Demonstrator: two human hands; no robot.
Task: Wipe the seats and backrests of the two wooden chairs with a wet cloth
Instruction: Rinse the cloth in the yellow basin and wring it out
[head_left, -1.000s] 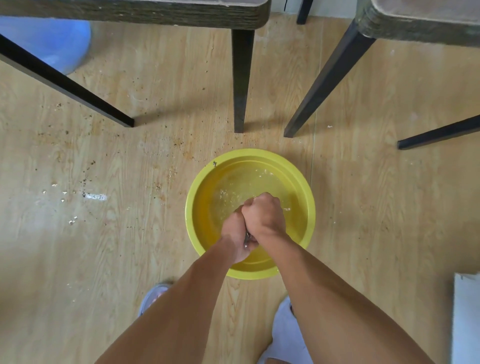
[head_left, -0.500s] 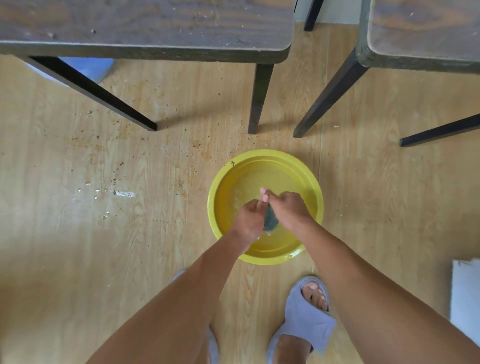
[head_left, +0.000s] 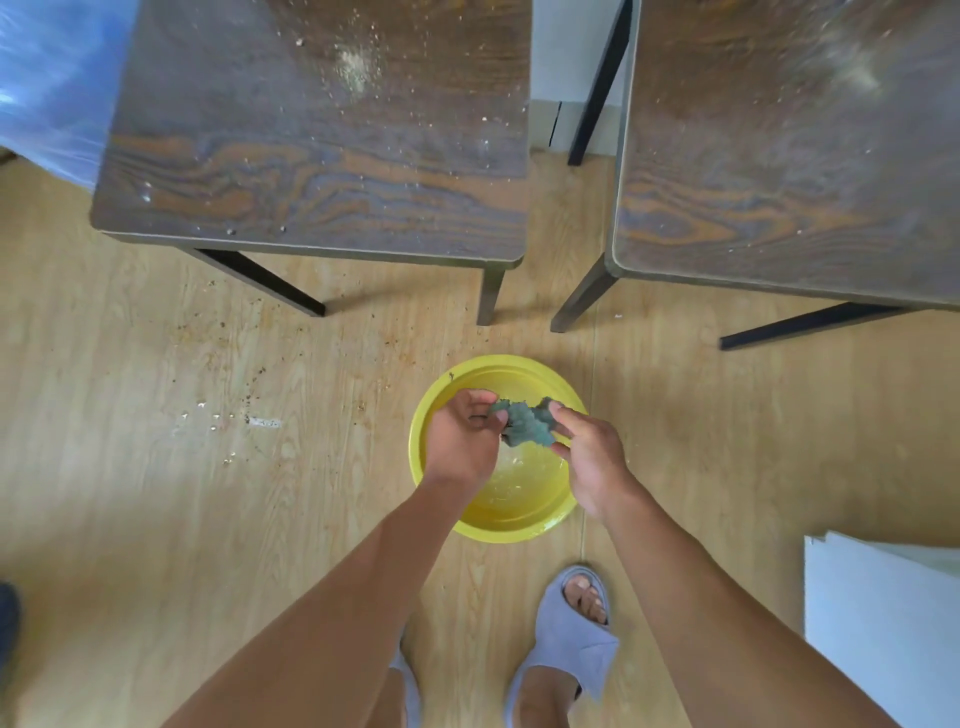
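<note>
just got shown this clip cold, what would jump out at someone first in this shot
The bright yellow basin on the pale wood floor, just in front of the person's feet, catches the eye first. Above it the left hand and right hand pull a crumpled grey-green cloth between them. Beyond stand two dark wooden chair seats, the left seat speckled with pale crumbs and dust, the right seat dusty too.

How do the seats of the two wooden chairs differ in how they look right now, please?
The left chair seat shows whole, with pale crumbs near its middle; the right chair seat is cut off by the frame and shows a smeared dusty patch. Both are dark woodgrain on black legs, still unwiped.
</note>
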